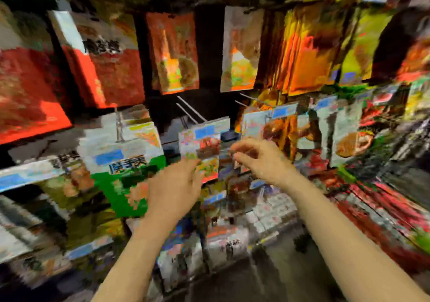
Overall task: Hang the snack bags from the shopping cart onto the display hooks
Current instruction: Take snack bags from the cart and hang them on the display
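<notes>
Two bare forearms reach up from the bottom edge toward a small snack bag on a bare metal hook.

Small red-and-white foil snack bag (204, 155) hangs between the hands, at the front of the twin-prong steel display hook (190, 110). Left hand (176, 185) touches the bag's lower left edge with loosely spread fingers; right hand (260, 159) sits at its right edge, fingertips drawn narrow as if pinching, though heavy blur means I cannot tell for sure. Risk, as I judge it: the bag's punched hole may miss a prong and the bag slip down onto the white packets (270, 213) below. Counted: two hands, one bag being handled, two bare hooks; neighbouring red pouches (111, 68) too smeared to count. No shopping cart in view.
</notes>
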Demonstrator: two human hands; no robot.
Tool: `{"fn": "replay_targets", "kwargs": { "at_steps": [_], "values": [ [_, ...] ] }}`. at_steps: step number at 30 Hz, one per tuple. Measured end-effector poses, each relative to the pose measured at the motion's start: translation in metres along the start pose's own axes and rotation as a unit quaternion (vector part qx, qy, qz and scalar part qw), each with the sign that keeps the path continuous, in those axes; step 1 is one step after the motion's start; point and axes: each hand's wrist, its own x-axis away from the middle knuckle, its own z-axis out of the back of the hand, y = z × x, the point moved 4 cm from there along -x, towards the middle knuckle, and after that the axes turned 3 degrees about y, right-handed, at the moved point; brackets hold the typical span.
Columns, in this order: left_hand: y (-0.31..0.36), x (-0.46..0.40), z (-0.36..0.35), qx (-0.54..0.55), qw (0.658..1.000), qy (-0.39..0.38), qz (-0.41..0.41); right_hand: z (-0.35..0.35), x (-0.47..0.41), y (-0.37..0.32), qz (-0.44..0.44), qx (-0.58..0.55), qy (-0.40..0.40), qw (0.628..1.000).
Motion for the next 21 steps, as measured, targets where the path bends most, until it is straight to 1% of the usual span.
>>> {"fn": "replay_targets", "kwargs": {
  "at_steps": [2, 4, 6, 8, 9, 11, 12, 14, 17, 19, 21],
  "values": [
    [0.067, -0.007, -0.052, 0.031, 0.993, -0.079, -0.082, 0.041, 0.03, 0.055, -0.04, 0.08, -0.013, 0.996],
    [0.125, -0.007, -0.105, 0.033, 0.975, -0.174, -0.132, 0.074, 0.063, 0.107, -0.09, 0.121, -0.033, 0.988],
    [0.172, -0.004, -0.146, 0.087, 0.957, -0.24, -0.141, 0.1, 0.099, 0.152, -0.14, 0.137, -0.054, 0.979],
    [0.21, 0.005, -0.177, 0.138, 0.943, -0.271, -0.133, 0.123, 0.138, 0.193, -0.21, 0.146, -0.064, 0.965],
    [0.225, 0.01, -0.192, 0.146, 0.937, -0.289, -0.131, 0.131, 0.159, 0.214, -0.249, 0.134, -0.055, 0.957],
    [0.25, 0.022, -0.22, 0.161, 0.917, -0.34, -0.132, 0.145, 0.199, 0.249, -0.326, 0.079, -0.014, 0.942],
    [0.262, 0.028, -0.233, 0.18, 0.902, -0.368, -0.137, 0.148, 0.219, 0.265, -0.358, 0.06, 0.008, 0.932],
    [0.287, 0.034, -0.255, 0.21, 0.877, -0.409, -0.137, 0.154, 0.253, 0.288, -0.404, 0.05, 0.038, 0.913],
    [0.33, 0.028, -0.286, 0.235, 0.862, -0.432, -0.121, 0.169, 0.286, 0.317, -0.461, 0.031, 0.107, 0.88],
    [0.36, 0.013, -0.316, 0.266, 0.854, -0.427, -0.135, 0.185, 0.29, 0.342, -0.496, 0.021, 0.149, 0.855],
    [0.395, -0.012, -0.345, 0.284, 0.844, -0.427, -0.156, 0.206, 0.281, 0.371, -0.513, 0.021, 0.182, 0.839]
  ]
}}
